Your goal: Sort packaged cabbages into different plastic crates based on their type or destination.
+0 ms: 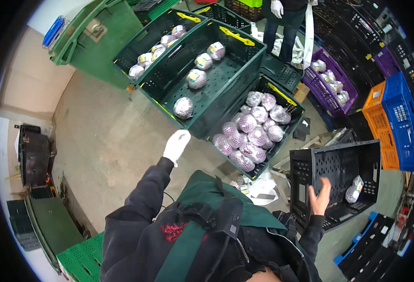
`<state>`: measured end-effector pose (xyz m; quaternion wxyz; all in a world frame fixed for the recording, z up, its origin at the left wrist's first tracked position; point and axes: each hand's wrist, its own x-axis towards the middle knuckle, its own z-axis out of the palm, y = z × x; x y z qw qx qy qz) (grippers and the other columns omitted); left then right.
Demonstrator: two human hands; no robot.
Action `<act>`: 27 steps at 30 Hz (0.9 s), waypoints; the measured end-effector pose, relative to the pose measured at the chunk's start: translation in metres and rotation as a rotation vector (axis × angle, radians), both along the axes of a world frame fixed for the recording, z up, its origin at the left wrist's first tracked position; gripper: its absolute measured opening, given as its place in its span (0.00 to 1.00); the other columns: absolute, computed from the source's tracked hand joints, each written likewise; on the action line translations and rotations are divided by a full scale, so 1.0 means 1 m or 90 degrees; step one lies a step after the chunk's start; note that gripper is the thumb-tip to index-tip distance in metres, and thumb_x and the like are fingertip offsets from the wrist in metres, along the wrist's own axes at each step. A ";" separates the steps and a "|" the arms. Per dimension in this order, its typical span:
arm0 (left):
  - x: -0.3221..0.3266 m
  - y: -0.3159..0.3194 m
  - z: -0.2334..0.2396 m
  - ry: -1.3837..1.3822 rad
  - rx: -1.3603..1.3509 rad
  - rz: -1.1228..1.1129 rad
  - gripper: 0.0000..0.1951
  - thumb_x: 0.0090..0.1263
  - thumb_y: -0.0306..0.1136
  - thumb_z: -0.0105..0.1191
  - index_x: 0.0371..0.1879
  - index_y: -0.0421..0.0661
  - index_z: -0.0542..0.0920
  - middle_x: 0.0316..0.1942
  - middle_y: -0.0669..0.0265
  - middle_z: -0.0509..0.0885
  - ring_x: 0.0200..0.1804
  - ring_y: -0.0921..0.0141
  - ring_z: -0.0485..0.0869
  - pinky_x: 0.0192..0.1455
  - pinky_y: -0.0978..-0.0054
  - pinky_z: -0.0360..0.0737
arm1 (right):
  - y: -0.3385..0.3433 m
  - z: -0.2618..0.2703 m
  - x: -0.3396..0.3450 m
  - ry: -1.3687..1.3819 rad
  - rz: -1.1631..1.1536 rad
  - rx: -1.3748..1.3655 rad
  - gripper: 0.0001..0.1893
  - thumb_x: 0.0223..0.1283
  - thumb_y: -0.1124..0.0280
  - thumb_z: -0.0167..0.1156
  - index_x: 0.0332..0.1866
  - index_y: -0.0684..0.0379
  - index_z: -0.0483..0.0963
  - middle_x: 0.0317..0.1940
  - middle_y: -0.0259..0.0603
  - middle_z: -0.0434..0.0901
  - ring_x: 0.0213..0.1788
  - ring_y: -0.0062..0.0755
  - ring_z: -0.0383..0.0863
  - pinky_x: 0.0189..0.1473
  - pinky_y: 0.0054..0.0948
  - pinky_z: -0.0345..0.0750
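Observation:
My left hand (177, 144), in a white glove, is just below the near corner of a large dark green crate (207, 105); whether it touches the crate or holds anything I cannot tell. Four wrapped round heads of produce lie in that crate, the nearest (183, 108) by the corner. Bare, with fingers spread, my right hand (320, 197) is over the near side of a tilted black crate (300, 176), where one wrapped, labelled piece of produce (354, 190) lies. Between my hands, a lower green crate (263, 169) holds many purplish net-wrapped pieces.
Another green crate (122, 60) with wrapped produce stands behind. A person (288, 21) stands at the back beside a purple crate (319, 95). Orange (374, 123) and blue crates (402, 123) are stacked right; a green wheeled bin (104, 42) is at upper left. White scraps (263, 188) litter the floor.

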<state>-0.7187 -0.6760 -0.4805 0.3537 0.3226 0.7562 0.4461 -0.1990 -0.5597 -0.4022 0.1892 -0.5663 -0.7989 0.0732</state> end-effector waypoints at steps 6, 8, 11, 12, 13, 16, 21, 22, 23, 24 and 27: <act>-0.089 0.057 0.030 0.031 0.057 0.109 0.24 0.58 0.40 0.56 0.51 0.42 0.70 0.50 0.57 0.74 0.53 0.65 0.72 0.53 0.69 0.70 | 0.066 0.025 -0.112 0.234 0.113 -0.162 0.23 0.51 0.74 0.59 0.54 0.65 0.64 0.48 0.47 0.71 0.53 0.38 0.71 0.54 0.30 0.66; -0.125 0.081 0.027 -0.012 -0.046 0.112 0.32 0.55 0.46 0.58 0.57 0.42 0.65 0.58 0.55 0.67 0.59 0.59 0.67 0.56 0.59 0.67 | 0.081 0.030 -0.166 0.301 0.174 -0.221 0.24 0.51 0.74 0.60 0.55 0.64 0.64 0.49 0.45 0.71 0.52 0.34 0.72 0.53 0.29 0.67; -0.167 0.120 0.010 0.005 -0.141 0.000 0.38 0.52 0.52 0.59 0.60 0.46 0.62 0.61 0.55 0.63 0.60 0.56 0.65 0.50 0.50 0.72 | 0.098 0.031 -0.261 0.317 0.267 -0.294 0.24 0.51 0.73 0.60 0.54 0.63 0.64 0.47 0.43 0.73 0.50 0.31 0.73 0.50 0.27 0.69; -0.185 0.131 -0.002 0.046 -0.180 -0.045 0.38 0.51 0.52 0.59 0.60 0.47 0.62 0.61 0.54 0.63 0.59 0.56 0.66 0.47 0.50 0.74 | 0.105 0.023 -0.296 0.316 0.304 -0.330 0.24 0.50 0.72 0.60 0.54 0.62 0.64 0.47 0.43 0.73 0.50 0.31 0.74 0.50 0.27 0.70; -0.202 0.139 -0.017 0.030 -0.205 -0.055 0.39 0.51 0.53 0.59 0.60 0.46 0.62 0.61 0.54 0.63 0.59 0.55 0.67 0.45 0.50 0.76 | 0.108 0.013 -0.332 0.301 0.342 -0.340 0.24 0.50 0.70 0.61 0.54 0.62 0.65 0.47 0.43 0.73 0.49 0.31 0.74 0.49 0.28 0.70; -0.234 0.178 -0.040 -0.012 -0.222 -0.099 0.37 0.53 0.51 0.58 0.60 0.45 0.62 0.58 0.53 0.66 0.57 0.54 0.69 0.42 0.49 0.77 | 0.115 -0.019 -0.436 0.327 0.380 -0.405 0.27 0.50 0.66 0.62 0.55 0.63 0.63 0.46 0.46 0.73 0.49 0.35 0.74 0.51 0.30 0.71; -0.262 0.209 -0.055 -0.158 -0.288 -0.102 0.33 0.57 0.49 0.55 0.58 0.44 0.65 0.58 0.53 0.67 0.56 0.53 0.70 0.44 0.46 0.74 | 0.116 -0.111 -0.574 -0.010 0.454 -0.419 0.40 0.43 0.60 0.64 0.61 0.63 0.54 0.55 0.56 0.63 0.55 0.49 0.68 0.52 0.38 0.69; -0.268 0.213 -0.057 -0.175 -0.280 -0.125 0.32 0.57 0.50 0.54 0.58 0.44 0.65 0.58 0.53 0.67 0.56 0.53 0.70 0.45 0.45 0.74 | 0.115 -0.135 -0.593 -0.134 0.445 -0.445 0.44 0.39 0.60 0.66 0.63 0.55 0.51 0.60 0.54 0.57 0.57 0.57 0.64 0.53 0.45 0.68; -0.284 0.205 -0.075 -0.107 -0.238 -0.178 0.32 0.58 0.51 0.52 0.58 0.44 0.65 0.58 0.54 0.66 0.57 0.54 0.69 0.46 0.46 0.73 | 0.105 -0.153 -0.613 -0.241 0.490 -0.411 0.47 0.36 0.59 0.67 0.65 0.48 0.49 0.62 0.53 0.53 0.57 0.61 0.62 0.52 0.52 0.66; -0.281 0.205 -0.074 -0.188 -0.230 -0.113 0.27 0.58 0.49 0.54 0.51 0.43 0.70 0.51 0.59 0.72 0.55 0.65 0.68 0.55 0.62 0.66 | 0.102 -0.174 -0.623 -0.353 0.513 -0.373 0.50 0.33 0.58 0.69 0.66 0.42 0.47 0.64 0.52 0.50 0.58 0.65 0.60 0.51 0.60 0.64; -0.294 0.207 -0.092 -0.193 -0.185 -0.122 0.26 0.60 0.45 0.54 0.53 0.41 0.69 0.52 0.58 0.72 0.55 0.68 0.68 0.57 0.67 0.64 | 0.091 -0.218 -0.647 -0.517 0.600 -0.356 0.56 0.29 0.55 0.72 0.67 0.33 0.42 0.69 0.45 0.40 0.64 0.68 0.48 0.53 0.68 0.57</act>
